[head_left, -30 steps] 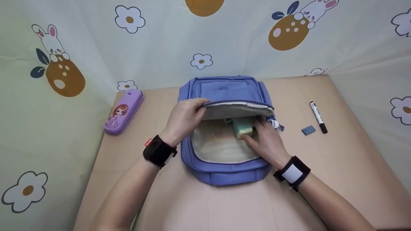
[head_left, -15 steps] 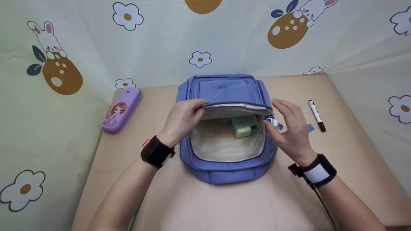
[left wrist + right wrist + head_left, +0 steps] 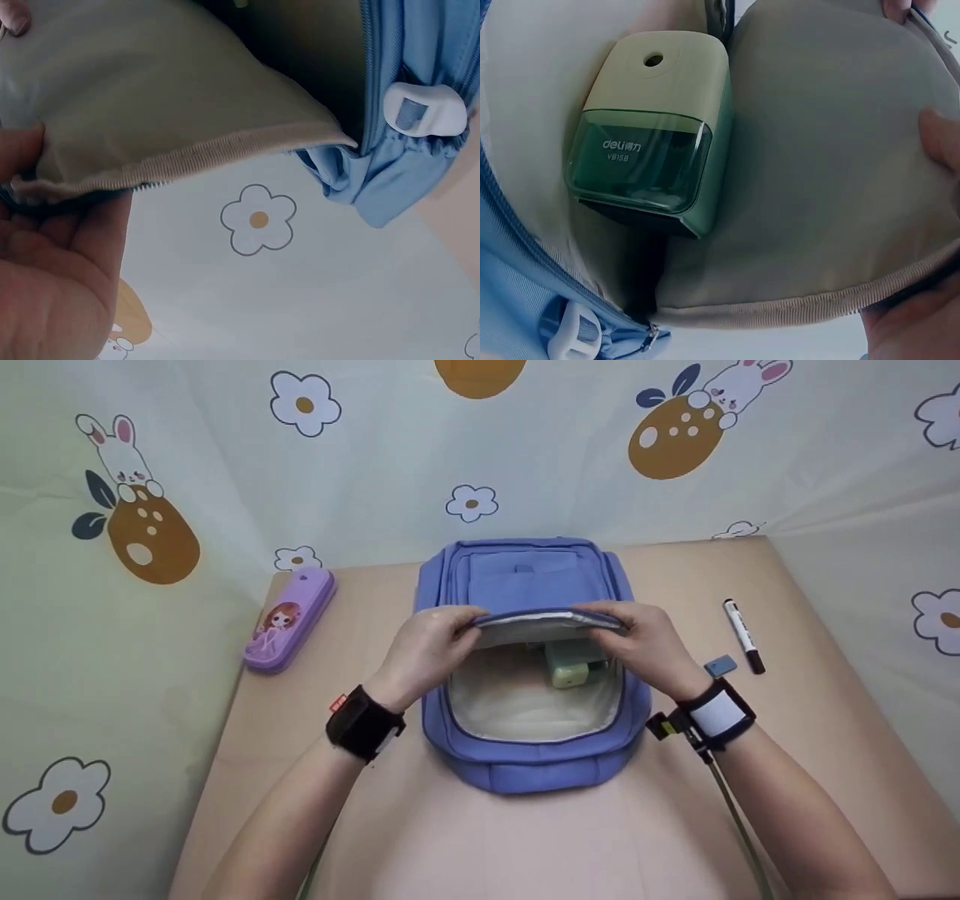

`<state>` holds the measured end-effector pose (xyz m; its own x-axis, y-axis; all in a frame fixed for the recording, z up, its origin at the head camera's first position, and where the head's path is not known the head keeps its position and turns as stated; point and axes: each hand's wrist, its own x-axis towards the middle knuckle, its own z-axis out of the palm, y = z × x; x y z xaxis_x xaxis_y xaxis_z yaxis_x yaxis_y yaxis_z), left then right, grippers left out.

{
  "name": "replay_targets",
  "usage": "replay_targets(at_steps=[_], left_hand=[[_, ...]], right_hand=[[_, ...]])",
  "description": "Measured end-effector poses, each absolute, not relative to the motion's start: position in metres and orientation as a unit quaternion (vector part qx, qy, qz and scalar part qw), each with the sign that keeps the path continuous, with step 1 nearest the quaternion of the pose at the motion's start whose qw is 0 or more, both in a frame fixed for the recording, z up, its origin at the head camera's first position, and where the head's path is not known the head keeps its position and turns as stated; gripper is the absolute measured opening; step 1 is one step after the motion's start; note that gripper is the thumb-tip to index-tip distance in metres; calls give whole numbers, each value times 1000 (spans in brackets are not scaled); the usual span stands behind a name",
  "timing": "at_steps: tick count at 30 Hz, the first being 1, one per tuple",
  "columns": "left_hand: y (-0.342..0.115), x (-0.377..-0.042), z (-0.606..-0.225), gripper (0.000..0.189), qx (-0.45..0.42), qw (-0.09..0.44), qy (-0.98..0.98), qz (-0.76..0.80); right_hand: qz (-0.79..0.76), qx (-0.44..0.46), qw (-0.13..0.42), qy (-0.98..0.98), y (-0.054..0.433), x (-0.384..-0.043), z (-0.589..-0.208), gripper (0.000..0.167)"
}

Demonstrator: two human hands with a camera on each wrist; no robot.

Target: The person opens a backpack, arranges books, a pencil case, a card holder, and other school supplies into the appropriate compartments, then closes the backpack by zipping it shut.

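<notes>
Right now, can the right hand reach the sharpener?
Probably yes: the sharpener sits in the open bag, though the right hand must first release the flap, which the left hand also holds.

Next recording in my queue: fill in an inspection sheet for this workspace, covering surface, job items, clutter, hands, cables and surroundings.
Surface: tan tabletop, bearing everything below.
Job items: blue backpack lying down, compartment open, flap raised; green deli pencil sharpener inside, toward the right.
Clutter: purple pencil case far left; marker and blue eraser right, apart.
Hands: left hand and right hand each pinch the flap's edge.
Cables: thin cable trailing from the right wristband; its far end is out of frame.
Surroundings: flower-and-rabbit-print sheeting behind and at both sides; other people, nothing seen.
</notes>
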<state>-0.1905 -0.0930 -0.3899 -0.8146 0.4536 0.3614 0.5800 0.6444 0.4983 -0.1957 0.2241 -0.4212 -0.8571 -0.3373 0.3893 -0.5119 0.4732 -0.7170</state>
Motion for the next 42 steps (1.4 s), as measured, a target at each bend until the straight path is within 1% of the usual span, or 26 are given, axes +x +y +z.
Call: replay_targets(at_steps=[2,5,7,8,10,14,19,23,29,32,34,38,42], left_hand=[[-98,-189,-391,28,-285,79,-901,-317],[-111,-188,-394,49,-259,49,-903,-339],[-125,-189,-396,63,-228,43,-910,-344],[-133,-191,-398,65,-211,47,-913,-345],[-153,-198,-405,63,-174,59,-922,-342],[-203,-219,-427,58,-97,83,-950,-285],[-265,-235,-454,56,-15,64,-974,-217],[-297,-241,-468,58,36,43,-976,-212],[-321,-248,-480,93,116,-5,-971,-211],[-329,-251,-486,103,133,-21,-967,-217],[-333,-253,-489,106,143,-29,-964,-221],[-338,-257,-494,106,164,-46,-961,-220],[-337,-259,-495,99,178,-58,-958,-218]], right_hand=[[439,236,113,-859,222,-196,-421,29],[428,221,134,-866,219,-198,-421,26],[432,216,137,-865,218,-199,-420,24],[435,215,138,-864,218,-200,-420,23],[439,212,139,-862,218,-200,-419,22],[442,210,135,-862,219,-200,-420,23],[441,212,134,-862,219,-198,-421,23],[442,217,135,-860,219,-198,-421,22],[451,217,121,-857,218,-199,-421,24],[442,213,124,-862,217,-199,-422,25],[440,211,125,-864,217,-200,-422,26],[447,213,118,-861,216,-199,-422,24],[447,218,119,-860,216,-199,-421,24]])
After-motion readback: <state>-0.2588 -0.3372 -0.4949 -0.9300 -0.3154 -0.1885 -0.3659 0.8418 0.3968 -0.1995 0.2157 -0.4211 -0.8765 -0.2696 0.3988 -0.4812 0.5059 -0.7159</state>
